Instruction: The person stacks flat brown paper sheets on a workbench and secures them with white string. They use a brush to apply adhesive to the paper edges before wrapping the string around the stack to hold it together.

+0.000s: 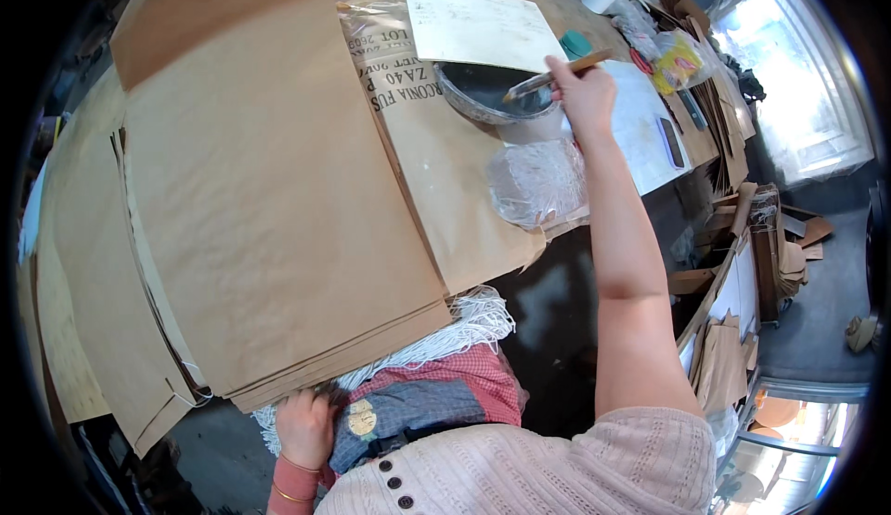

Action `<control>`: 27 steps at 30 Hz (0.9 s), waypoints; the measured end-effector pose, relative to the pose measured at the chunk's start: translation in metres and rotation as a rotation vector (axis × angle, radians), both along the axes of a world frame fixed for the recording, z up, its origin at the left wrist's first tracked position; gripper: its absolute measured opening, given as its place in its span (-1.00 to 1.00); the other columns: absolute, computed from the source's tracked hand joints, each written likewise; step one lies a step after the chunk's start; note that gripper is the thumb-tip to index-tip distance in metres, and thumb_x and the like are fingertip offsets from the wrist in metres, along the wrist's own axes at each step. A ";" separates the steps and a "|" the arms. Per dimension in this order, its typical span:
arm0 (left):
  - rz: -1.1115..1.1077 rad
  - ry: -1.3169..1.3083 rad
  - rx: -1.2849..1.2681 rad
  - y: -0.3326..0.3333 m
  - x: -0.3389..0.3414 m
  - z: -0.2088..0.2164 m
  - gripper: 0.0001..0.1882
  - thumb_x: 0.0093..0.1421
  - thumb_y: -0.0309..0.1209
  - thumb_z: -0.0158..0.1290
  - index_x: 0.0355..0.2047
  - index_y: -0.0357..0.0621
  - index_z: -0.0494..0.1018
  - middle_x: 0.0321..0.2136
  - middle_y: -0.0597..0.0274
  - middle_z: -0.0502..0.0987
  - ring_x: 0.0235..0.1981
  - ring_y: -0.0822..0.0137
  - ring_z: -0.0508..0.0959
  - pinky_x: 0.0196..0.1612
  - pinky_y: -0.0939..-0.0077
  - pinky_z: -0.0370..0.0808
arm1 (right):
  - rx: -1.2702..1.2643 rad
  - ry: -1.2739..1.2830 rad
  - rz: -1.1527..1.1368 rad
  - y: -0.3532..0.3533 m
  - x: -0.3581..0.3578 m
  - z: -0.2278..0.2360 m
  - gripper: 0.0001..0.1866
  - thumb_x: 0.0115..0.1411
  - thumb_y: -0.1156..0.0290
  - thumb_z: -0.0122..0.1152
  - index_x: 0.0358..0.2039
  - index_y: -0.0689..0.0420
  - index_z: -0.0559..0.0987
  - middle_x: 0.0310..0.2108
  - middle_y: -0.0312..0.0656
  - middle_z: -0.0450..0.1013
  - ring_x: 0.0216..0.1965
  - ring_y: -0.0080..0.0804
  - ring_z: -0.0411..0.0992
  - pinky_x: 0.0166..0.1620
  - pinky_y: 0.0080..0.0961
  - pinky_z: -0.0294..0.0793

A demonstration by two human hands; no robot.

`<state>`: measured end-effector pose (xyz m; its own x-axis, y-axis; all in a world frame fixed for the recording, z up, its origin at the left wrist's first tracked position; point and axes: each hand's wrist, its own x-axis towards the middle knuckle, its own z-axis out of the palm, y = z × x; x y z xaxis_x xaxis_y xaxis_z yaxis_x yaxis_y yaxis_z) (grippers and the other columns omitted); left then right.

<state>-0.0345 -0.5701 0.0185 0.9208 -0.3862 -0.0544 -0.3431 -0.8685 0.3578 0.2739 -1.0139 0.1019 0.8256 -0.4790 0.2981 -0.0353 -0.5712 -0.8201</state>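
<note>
My right hand (585,97) reaches across the table and is closed round the wooden handle of a flat brush (529,85). The brush's tip hangs over a round bowl (464,102) with a dark inside and a crusted rim. A pale written sheet (478,28) lies over the bowl's far side. At the near edge of a large stack of brown kraft paper (278,190), my left hand (304,427) has its fingers bent, tips hidden. White strings (478,315) stick out below the stack beside it.
A clear plastic bundle (538,181) sits near the bowl. To its right are a phone (670,142) on white paper and a green lid (575,44). A yellow packet (677,62) lies at the back right. More brown sheets (102,255) lie left, and cardboard (724,357) is piled beyond the table.
</note>
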 end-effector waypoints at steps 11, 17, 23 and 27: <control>0.092 -0.046 -0.079 0.026 -0.038 -0.040 -0.82 -0.03 -0.50 0.06 -0.36 -0.21 0.48 -0.61 0.11 0.45 -0.58 0.09 0.46 -0.51 0.26 0.39 | -0.649 0.053 -0.149 -0.015 0.007 0.005 -0.41 0.04 -0.06 0.17 -0.57 0.37 0.58 -0.60 0.08 0.49 -0.50 -0.05 0.51 -0.31 -0.27 0.48; 0.216 -0.265 -0.055 0.023 -0.035 -0.006 -0.83 -0.03 -0.55 0.06 -0.36 -0.23 0.50 -0.46 0.04 0.48 -0.37 0.06 0.49 -0.32 0.29 0.43 | 0.217 -0.284 0.205 0.084 -0.084 0.026 -0.74 0.16 0.30 0.16 -0.56 0.21 0.52 -0.66 -0.34 0.38 -0.65 -0.65 0.26 -0.59 -0.64 0.17; 0.658 0.462 -0.805 0.054 -0.044 0.009 -0.94 0.11 -0.59 0.02 -0.41 -0.34 0.47 -0.47 0.05 0.50 -0.49 0.17 0.47 -0.40 0.46 0.42 | 0.008 -0.043 1.054 0.231 -0.202 0.004 -0.70 -0.07 0.48 0.25 -0.27 0.30 0.58 -0.48 -0.13 0.50 -0.53 -0.49 0.41 -0.44 -0.64 0.36; 0.358 -0.376 -0.047 0.056 -0.028 0.023 -0.89 -0.02 -0.63 0.06 -0.41 -0.33 0.46 -0.30 0.07 0.52 -0.45 0.20 0.45 -0.41 0.43 0.42 | -0.210 -0.197 1.190 0.277 -0.198 -0.011 -0.75 -0.12 0.57 0.34 -0.34 0.27 0.59 -0.52 -0.16 0.49 -0.58 -0.38 0.38 -0.50 -0.56 0.35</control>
<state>-0.0628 -0.5137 0.0410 0.9483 -0.0375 0.3152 -0.1398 -0.9409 0.3085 0.0760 -0.7368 0.0909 0.6477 0.6164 0.4479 0.7134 -0.2842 -0.6405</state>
